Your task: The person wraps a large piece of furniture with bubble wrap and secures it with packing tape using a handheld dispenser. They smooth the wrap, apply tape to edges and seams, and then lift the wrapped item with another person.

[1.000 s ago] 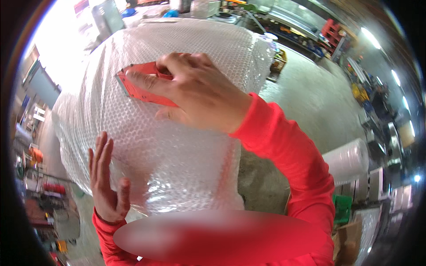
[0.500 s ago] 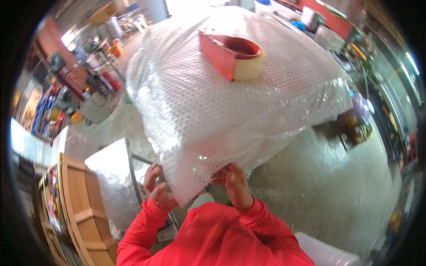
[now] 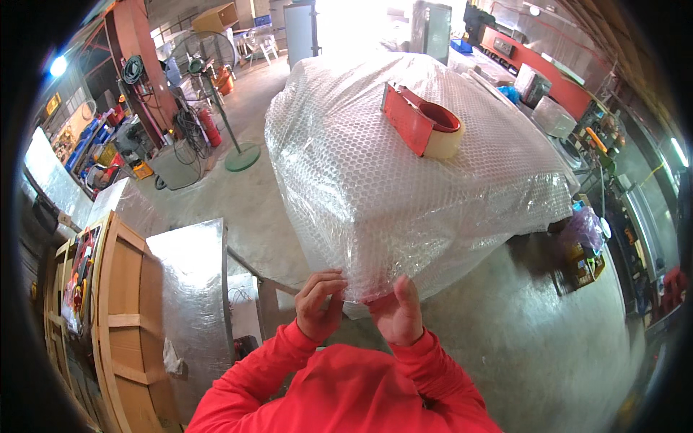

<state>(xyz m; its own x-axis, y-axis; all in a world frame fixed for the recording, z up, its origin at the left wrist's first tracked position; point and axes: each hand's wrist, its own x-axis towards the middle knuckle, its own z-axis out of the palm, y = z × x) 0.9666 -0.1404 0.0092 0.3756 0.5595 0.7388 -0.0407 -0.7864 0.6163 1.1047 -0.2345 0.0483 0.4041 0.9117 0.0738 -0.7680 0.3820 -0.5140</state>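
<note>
A big box-shaped object wrapped in clear bubble wrap (image 3: 404, 159) fills the middle of the view. A red tape dispenser with a roll of tape (image 3: 422, 128) lies on its top. My left hand (image 3: 319, 304) and my right hand (image 3: 398, 313) are together at the near lower corner of the wrap, fingers pinching the loose edge of the bubble wrap there. Both arms wear red sleeves and come in from the lower edge.
A wooden crate frame (image 3: 119, 317) and a foil-wrapped panel (image 3: 191, 289) stand at my left. A standing fan (image 3: 206, 68) and a red fire extinguisher (image 3: 211, 128) are on the concrete floor beyond. Shelves and machines line the right side.
My right hand let go of the tape dispenser, which now lies on top. Both hands came down to the near corner of the wrap. The view pulled back and shifted slightly.
</note>
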